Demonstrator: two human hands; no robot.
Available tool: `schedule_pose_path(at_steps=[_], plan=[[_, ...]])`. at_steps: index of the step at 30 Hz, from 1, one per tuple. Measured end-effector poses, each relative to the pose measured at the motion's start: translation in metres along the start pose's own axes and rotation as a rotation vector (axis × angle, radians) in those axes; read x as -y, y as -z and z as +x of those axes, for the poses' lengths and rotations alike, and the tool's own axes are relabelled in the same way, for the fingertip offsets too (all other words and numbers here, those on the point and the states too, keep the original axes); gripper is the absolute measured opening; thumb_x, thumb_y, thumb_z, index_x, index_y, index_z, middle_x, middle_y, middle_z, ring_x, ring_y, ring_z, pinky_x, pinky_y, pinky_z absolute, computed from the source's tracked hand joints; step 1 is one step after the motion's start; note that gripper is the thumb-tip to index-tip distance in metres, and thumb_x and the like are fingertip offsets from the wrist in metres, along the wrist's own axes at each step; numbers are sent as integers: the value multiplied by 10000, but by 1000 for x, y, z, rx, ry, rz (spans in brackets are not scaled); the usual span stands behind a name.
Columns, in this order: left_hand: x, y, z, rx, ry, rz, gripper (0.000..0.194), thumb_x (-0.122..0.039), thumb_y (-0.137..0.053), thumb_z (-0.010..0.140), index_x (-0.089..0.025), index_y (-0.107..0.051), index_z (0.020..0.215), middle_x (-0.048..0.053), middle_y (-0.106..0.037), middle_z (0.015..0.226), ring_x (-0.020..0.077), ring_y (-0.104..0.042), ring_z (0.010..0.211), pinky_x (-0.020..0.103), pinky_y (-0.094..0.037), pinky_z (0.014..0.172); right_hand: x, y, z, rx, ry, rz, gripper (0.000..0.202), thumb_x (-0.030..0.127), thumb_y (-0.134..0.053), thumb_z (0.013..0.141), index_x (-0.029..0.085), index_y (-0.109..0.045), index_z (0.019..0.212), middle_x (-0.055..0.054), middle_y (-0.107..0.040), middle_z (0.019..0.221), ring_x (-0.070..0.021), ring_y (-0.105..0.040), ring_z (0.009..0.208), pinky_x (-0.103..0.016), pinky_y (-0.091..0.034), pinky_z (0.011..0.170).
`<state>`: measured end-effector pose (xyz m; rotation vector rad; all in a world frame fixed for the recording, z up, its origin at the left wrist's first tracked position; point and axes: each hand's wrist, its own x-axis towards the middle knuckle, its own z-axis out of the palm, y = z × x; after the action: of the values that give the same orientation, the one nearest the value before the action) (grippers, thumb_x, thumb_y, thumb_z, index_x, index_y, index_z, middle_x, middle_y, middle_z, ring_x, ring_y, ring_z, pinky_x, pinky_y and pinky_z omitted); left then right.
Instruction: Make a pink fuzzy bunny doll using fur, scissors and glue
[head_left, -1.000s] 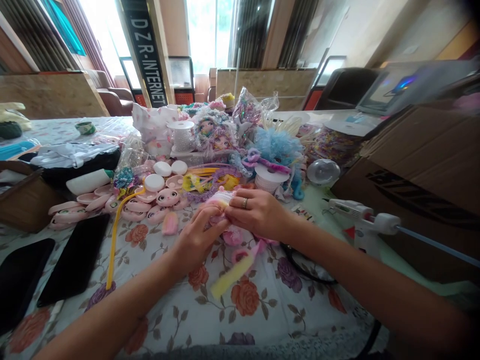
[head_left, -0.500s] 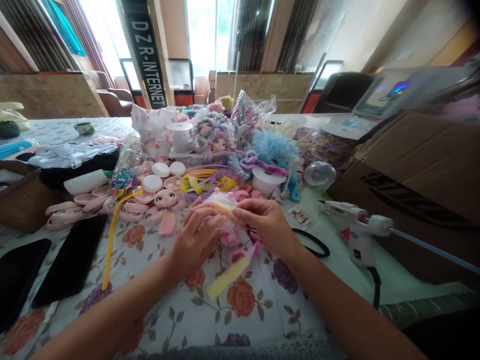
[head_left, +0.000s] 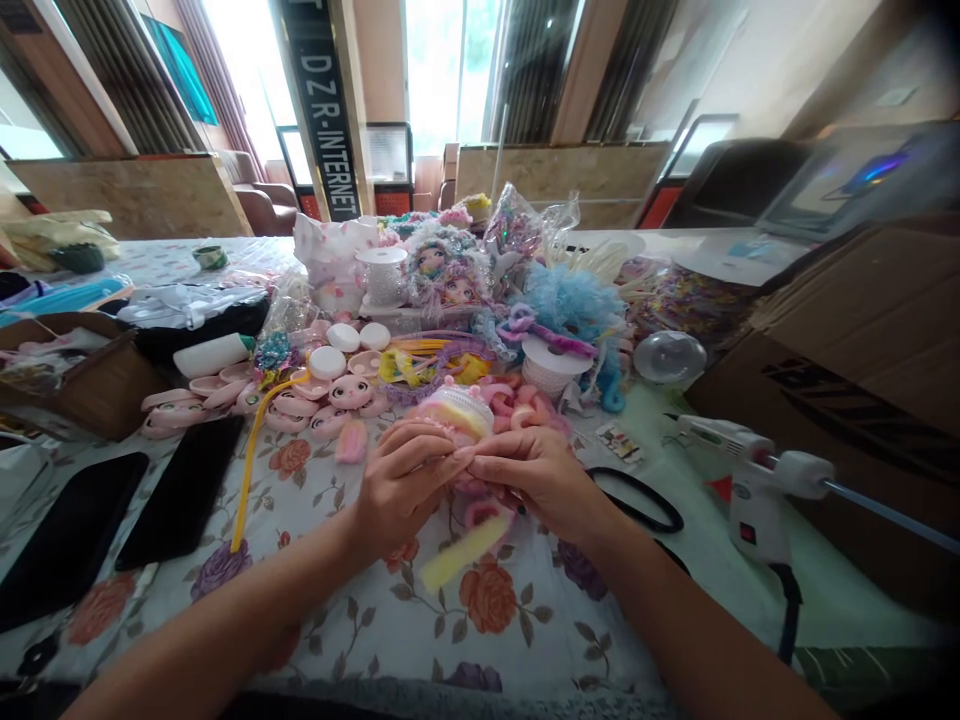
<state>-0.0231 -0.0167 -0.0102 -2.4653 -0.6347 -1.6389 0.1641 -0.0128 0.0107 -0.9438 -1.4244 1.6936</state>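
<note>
Well left of the fingers, a carton (head_left: 116, 395) held pale bits (head_left: 60, 348). The left hand (head_left: 409, 482) and right hand (head_left: 536, 478) pinched the fuzzy piece (head_left: 456, 408) at their fingertips, its knobbed end pointing away; fingers hid its long axis.

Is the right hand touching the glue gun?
Apart. The head view shows a wide gap between the right hand and the white glue gun, with a black loop lying there.
</note>
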Motion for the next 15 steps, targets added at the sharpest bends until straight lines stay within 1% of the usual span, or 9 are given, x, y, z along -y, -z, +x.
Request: schedule_pose_path(at_steps=[2, 4, 6, 7, 8, 9, 12, 13, 15], plan=[[-1, 2, 2, -2, 10, 7, 266, -91, -618, 841, -199, -640, 1084, 47, -678, 862, 169, -623, 859, 356, -556, 783, 0, -1, 0, -17, 14, -14, 247, 371, -724, 750, 135, -768, 810, 31, -506, 511, -51, -394, 449, -191, -274, 408], [0, 11, 6, -7, 19, 39, 209, -101, -619, 845, -192, -655, 1030, 46, -684, 850, 167, -629, 853, 341, -551, 770, 1, -1, 0, -73, 58, -64, 280, 401, -720, 751, 143, -768, 850, 32, -504, 507, -61, -404, 445, -196, -281, 405], [7, 30, 14, -33, 34, 126, 153, -112, -625, 844, -192, -670, 966, 40, -687, 838, 165, -636, 847, 332, -543, 777, 2, -1, -1, -193, 125, -139, 305, 425, -722, 744, 149, -764, 867, 27, -515, 517, -72, -417, 445, -204, -291, 407], [14, 44, 18, -64, 51, 197, 125, -121, -630, 843, -193, -677, 934, 37, -688, 833, 165, -640, 847, 327, -537, 783, 2, -1, -1, -268, 157, -168, 308, 432, -724, 741, 151, -761, 860, 22, -526, 532, -74, -419, 446, -207, -294, 411], [25, 62, 24, -84, 71, 284, 108, -131, -626, 849, -198, -683, 911, 29, -692, 835, 159, -643, 841, 323, -528, 798, 2, 0, -2, -323, 176, -173, 307, 437, -725, 738, 154, -756, 852, 16, -539, 550, -77, -423, 451, -209, -302, 415], [38, 84, 29, -151, 96, 388, 94, -142, -618, 857, -200, -688, 882, 21, -696, 835, 153, -643, 832, 312, -517, 795, 2, 1, -2, -359, 179, -164, 305, 439, -737, 724, 158, -751, 844, 11, -550, 562, -82, -434, 461, -209, -309, 419], [91, 169, 42, -235, 271, 735, 115, -256, -646, 853, -169, -713, 820, 14, -713, 817, 154, -629, 813, 304, -484, 803, 0, 4, 0, -412, 145, -106, 320, 447, -767, 687, 166, -746, 837, -5, -581, 585, -92, -455, 482, -201, -329, 419], [110, 201, 44, -239, 368, 817, 145, -278, -653, 848, -151, -720, 831, 12, -720, 834, 148, -622, 807, 299, -473, 816, -1, 5, 1, -425, 124, -87, 325, 447, -779, 672, 171, -748, 840, -12, -598, 601, -94, -466, 492, -194, -336, 418], [142, 261, 44, -272, 665, 963, 157, -250, -693, 809, -116, -724, 885, -11, -715, 780, 128, -582, 742, 274, -452, 796, -3, 7, 3, -464, 99, -45, 334, 445, -810, 627, 187, -750, 830, -23, -632, 627, -94, -484, 501, -179, -349, 411]])
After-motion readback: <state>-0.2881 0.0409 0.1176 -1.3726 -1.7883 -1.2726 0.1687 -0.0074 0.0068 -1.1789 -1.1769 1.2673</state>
